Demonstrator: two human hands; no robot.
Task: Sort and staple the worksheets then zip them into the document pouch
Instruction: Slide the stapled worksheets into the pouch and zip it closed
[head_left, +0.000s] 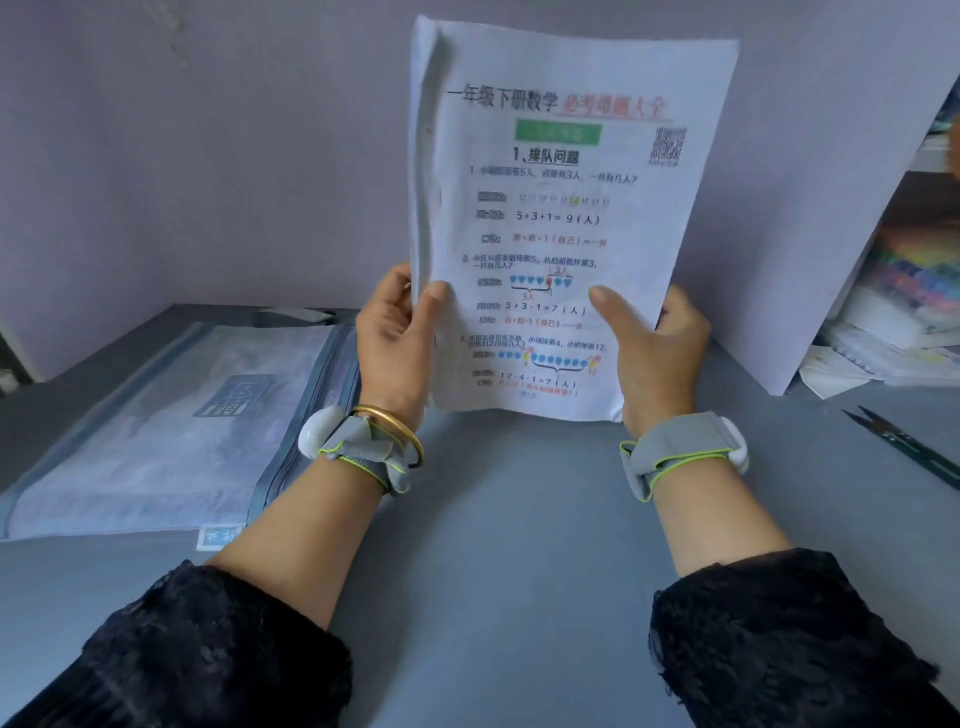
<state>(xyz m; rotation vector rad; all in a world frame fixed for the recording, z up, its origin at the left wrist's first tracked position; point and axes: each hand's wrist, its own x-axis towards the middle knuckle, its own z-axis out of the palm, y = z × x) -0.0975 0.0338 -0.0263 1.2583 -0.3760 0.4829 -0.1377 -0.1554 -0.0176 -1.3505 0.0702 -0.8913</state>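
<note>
Document pouch: flat on the grey table, left of frame, separate from the sheets; zipper edge toward frame centre, open or closed not determinable; contents not determinable through the translucent face.

Left hand: closed on the lower left edge of the worksheets, thumb across the front page.

Worksheets: held upright at frame centre, clear of the table, printed page facing the camera. Several sheets apparent along the left edge. Staple: none discernible.

Right hand: closed on the lower right edge of the same stack, thumb on the front.

Scissors: on the table, far right of frame. Stapler: not in view.

Status, judged: sorting or squaring of the stack in hand. Remaining: stapling unconfirmed, insertion into pouch, zip closure.
</note>
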